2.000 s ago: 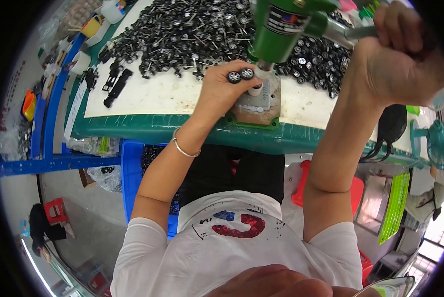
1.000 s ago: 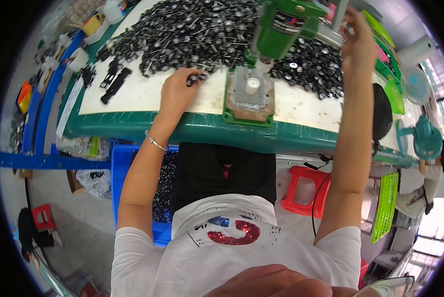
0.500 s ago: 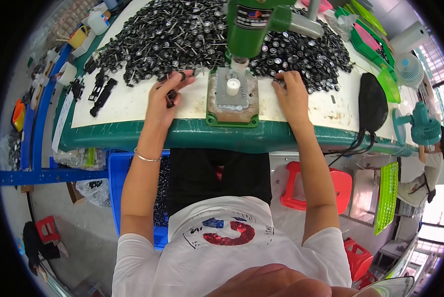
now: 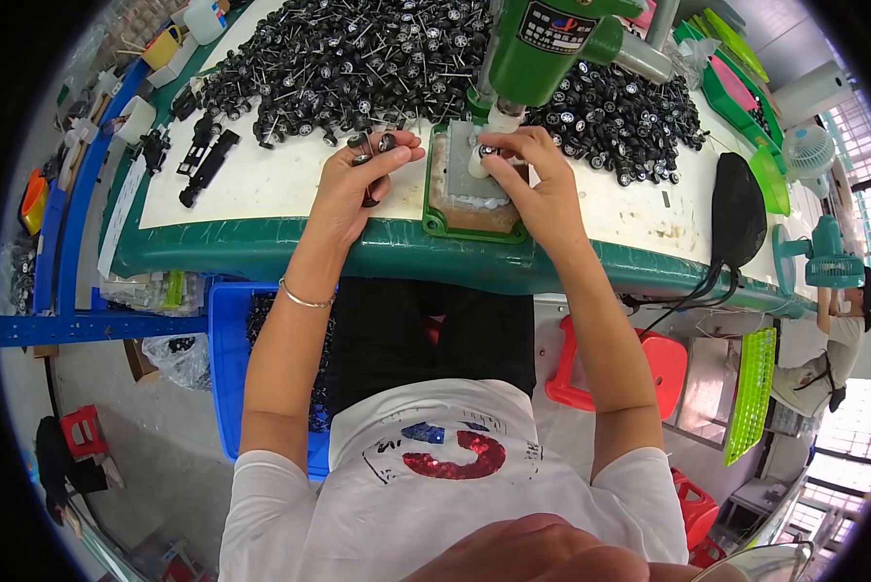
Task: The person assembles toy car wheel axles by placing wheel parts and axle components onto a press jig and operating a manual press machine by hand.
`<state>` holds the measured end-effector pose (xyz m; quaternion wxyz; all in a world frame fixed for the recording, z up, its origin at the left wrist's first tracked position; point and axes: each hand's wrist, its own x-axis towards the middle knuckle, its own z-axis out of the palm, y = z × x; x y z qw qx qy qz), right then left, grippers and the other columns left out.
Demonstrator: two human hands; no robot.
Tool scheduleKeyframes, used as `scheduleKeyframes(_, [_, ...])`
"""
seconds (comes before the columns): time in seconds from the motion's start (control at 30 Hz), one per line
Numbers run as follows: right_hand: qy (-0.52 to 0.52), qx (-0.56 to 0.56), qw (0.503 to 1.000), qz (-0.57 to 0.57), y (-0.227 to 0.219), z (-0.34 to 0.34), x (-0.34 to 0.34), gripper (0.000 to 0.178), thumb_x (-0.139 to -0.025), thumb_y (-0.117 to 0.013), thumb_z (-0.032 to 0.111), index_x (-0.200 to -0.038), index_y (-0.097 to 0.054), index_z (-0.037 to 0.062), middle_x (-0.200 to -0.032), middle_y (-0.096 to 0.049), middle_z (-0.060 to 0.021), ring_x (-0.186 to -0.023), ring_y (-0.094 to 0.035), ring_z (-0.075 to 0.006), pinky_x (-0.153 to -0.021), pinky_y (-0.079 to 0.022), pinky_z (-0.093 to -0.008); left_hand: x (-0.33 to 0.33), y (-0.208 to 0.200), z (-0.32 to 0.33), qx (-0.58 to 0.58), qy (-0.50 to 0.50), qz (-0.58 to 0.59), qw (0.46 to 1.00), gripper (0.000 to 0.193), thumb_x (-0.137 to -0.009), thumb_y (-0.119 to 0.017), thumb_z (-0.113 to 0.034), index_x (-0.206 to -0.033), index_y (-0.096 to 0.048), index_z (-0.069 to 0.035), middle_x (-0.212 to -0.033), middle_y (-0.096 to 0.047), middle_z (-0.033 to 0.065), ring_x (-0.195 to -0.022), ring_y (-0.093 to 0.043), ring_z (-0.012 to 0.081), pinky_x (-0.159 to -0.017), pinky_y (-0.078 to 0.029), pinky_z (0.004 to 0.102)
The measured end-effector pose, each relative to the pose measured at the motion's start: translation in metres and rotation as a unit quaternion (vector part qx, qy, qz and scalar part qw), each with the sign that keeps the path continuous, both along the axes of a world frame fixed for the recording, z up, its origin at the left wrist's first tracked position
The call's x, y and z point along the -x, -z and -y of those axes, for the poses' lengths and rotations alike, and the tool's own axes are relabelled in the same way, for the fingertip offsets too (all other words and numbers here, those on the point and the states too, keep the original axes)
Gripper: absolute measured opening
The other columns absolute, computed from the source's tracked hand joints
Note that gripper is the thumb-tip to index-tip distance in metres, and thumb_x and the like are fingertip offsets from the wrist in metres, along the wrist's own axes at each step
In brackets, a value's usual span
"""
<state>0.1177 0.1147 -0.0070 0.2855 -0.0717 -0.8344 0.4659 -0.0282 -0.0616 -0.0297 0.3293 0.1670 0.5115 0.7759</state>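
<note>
The two hands are apart, each closed on something. The right hand (image 4: pixel 542 184) pinches a small wheel (image 4: pixel 488 150) between thumb and fingers at the top of the white post (image 4: pixel 477 167); whether the wheel is seated on it or only touching, I cannot tell. The left hand (image 4: pixel 343 194), left of the press base, holds dark wheels (image 4: pixel 387 142) among its fingers, with another dark piece lower in its grip.

The post stands on the grey plate (image 4: pixel 458 182) of the green press (image 4: pixel 537 53), whose pale ram tip (image 4: pixel 504 116) is close to the right fingertips. That looks like the main hazard: if the lever (image 4: pixel 661 27) were pulled with fingers there, they could be pinched. A wheel set tilted on the post could skew or crack under load, and a loose pinch could let it roll off. The left hand carries several pieces at once, so one could slip out.

Farther out on the worktop (image 4: pixel 280 194), a broad heap of wheels on axles (image 4: pixel 358 73) fills the back left, and loose wheels (image 4: pixel 620 121) lie in a pile right of the press. Pieces dropped near either would be hard to pick out. Black frame parts (image 4: pixel 208 170) lie at the far left. A blue bin (image 4: pixel 226 373) stands below the edge.
</note>
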Motion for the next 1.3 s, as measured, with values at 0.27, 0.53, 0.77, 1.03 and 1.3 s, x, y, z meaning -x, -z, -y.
scheduleKeyframes(0.27, [0.006, 0.054, 0.999, -0.003, 0.009, 0.008, 0.002, 0.025, -0.085, -0.067, 0.017, -0.108, -0.068, 0.0063, -0.103, -0.056, -0.006, -0.092, -0.054, -0.0154, -0.085, -0.044, -0.0274, -0.007, 0.003, -0.002, 0.01, -0.014, -0.032, 0.999, 0.02, -0.08, -0.069, -0.006, -0.099, -0.069, 0.002, -0.092, -0.071, 0.0104, -0.052, -0.037, 0.0012, -0.046, -0.026, 0.016])
scheduleKeyframes(0.53, [-0.025, 0.09, 0.995, -0.022, 0.021, -0.002, 0.002, 0.041, -0.086, -0.067, 0.014, -0.123, -0.057, 0.0025, -0.108, -0.056, -0.0066, -0.096, -0.054, -0.0149, -0.087, -0.044, -0.0279, -0.021, -0.023, -0.013, 0.053, -0.045, -0.096, 0.993, 0.021, -0.076, -0.078, -0.011, -0.09, -0.069, 0.001, -0.08, -0.07, 0.0062, -0.062, -0.058, 0.0035, -0.048, -0.035, 0.017])
scheduleKeyframes(0.77, [0.032, 0.226, 0.969, -0.096, -0.001, -0.026, -0.012, 0.042, -0.09, -0.059, 0.01, -0.131, -0.051, 0.0013, -0.11, -0.057, -0.0061, -0.093, -0.056, -0.0118, -0.081, -0.047, -0.0261, -0.029, -0.035, -0.039, 0.066, -0.029, -0.231, 0.97, 0.023, -0.073, -0.081, -0.015, -0.085, -0.071, 0.002, -0.072, -0.067, 0.0014, -0.065, -0.057, 0.0046, -0.06, -0.046, 0.0219])
scheduleKeyframes(1.03, [0.025, 0.289, 0.931, -0.221, -0.054, -0.082, -0.017, 0.032, -0.095, -0.057, 0.016, -0.122, -0.056, 0.0002, -0.102, -0.061, -0.0059, -0.079, -0.06, -0.0127, -0.065, -0.048, -0.0237, -0.03, -0.036, -0.061, 0.043, -0.001, -0.238, 0.97, 0.021, -0.073, -0.081, -0.014, -0.086, -0.073, 0.0, -0.067, -0.065, 0.0009, -0.06, -0.057, 0.0053, -0.054, -0.044, 0.0221])
scheduleKeyframes(1.3, [0.025, 0.289, 0.929, -0.23, -0.173, -0.066, 0.047, 0.032, -0.097, -0.048, 0.031, -0.108, -0.06, 0.0031, -0.083, -0.06, -0.0043, -0.072, -0.06, -0.0173, -0.064, -0.049, -0.0273, -0.026, -0.039, -0.055, 0.067, 0.001, -0.235, 0.97, 0.02, -0.072, -0.08, -0.014, -0.087, -0.074, -0.002, -0.069, -0.069, 0.0038, -0.059, -0.059, 0.0069, -0.056, -0.045, 0.0238])
